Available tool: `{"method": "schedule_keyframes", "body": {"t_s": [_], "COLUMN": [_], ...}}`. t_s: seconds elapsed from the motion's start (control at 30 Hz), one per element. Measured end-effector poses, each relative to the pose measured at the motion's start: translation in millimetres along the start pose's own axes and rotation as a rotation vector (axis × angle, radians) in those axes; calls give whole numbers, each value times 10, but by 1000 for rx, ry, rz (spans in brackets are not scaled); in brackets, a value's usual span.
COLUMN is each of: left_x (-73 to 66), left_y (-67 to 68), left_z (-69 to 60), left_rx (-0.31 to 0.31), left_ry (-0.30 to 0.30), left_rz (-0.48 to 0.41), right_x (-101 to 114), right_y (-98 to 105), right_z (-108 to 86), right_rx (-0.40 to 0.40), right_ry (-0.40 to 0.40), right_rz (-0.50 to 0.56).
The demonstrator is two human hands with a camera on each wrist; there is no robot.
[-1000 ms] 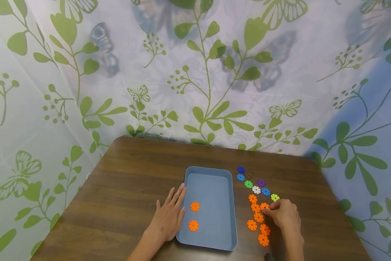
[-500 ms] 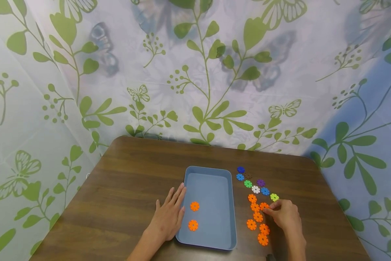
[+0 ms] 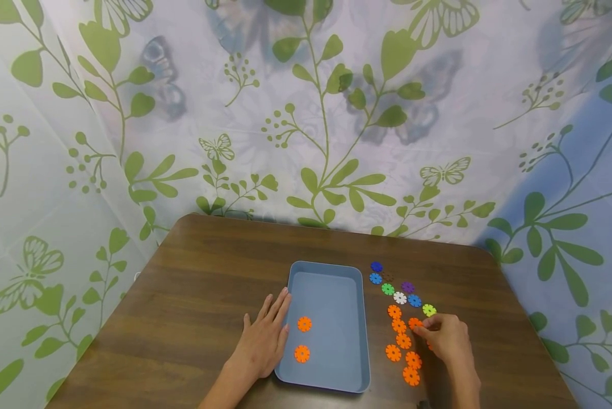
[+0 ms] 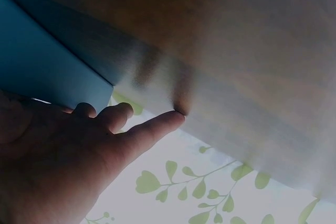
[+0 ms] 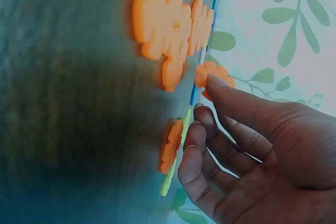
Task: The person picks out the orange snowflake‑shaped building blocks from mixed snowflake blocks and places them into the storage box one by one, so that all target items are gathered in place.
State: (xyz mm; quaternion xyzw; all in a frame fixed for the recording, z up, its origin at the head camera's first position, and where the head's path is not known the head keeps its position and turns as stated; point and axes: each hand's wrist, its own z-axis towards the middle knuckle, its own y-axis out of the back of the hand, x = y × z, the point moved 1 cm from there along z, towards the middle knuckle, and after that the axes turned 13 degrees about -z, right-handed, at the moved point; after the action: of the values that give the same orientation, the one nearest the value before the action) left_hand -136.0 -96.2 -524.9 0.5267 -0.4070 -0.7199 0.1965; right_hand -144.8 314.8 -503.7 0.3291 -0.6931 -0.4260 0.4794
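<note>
My right hand [image 3: 450, 338] pinches an orange notched plastic disc [image 3: 415, 322] between thumb and fingers. In the right wrist view, this pinched disc [image 5: 212, 77] is raised off the table, and another orange disc [image 5: 171, 148] lies below the fingers. More orange discs [image 3: 403, 341] lie to the left of that hand. My left hand [image 3: 263, 339] rests with straight fingers at the left rim of a blue-grey tray [image 3: 336, 376]. Two orange discs lie in the tray, one farther [image 3: 304, 324] and one nearer [image 3: 302, 354].
Beyond the orange group lie a yellow-green disc [image 3: 429, 310], a white disc [image 3: 400, 297], a green disc [image 3: 388, 289], a purple disc [image 3: 407, 287] and several blue and brown ones. A patterned cloth [image 3: 265, 142] hangs behind the brown table [image 3: 219, 272].
My right hand has lifted the pinched orange disc slightly, and an orange disc now shows beneath the hand. The left hand and the tray stay put.
</note>
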Motion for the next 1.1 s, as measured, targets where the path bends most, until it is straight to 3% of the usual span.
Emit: {"method": "schedule_keyframes", "body": {"t_s": [0.4, 0.57, 1.1], "left_x": [-14, -45, -45], "left_y": [19, 42, 38], "left_z": [-10, -7, 5], "left_rx": [13, 31, 31], "left_ry": [18, 40, 46], "left_rz": [10, 8, 16], "right_x": [39, 49, 108], "right_y": [8, 16, 37], "right_z": [-33, -39, -42], "right_rx": [-72, -67, -142], "right_ry": [11, 5, 29], "right_rz": [56, 93, 69]}}
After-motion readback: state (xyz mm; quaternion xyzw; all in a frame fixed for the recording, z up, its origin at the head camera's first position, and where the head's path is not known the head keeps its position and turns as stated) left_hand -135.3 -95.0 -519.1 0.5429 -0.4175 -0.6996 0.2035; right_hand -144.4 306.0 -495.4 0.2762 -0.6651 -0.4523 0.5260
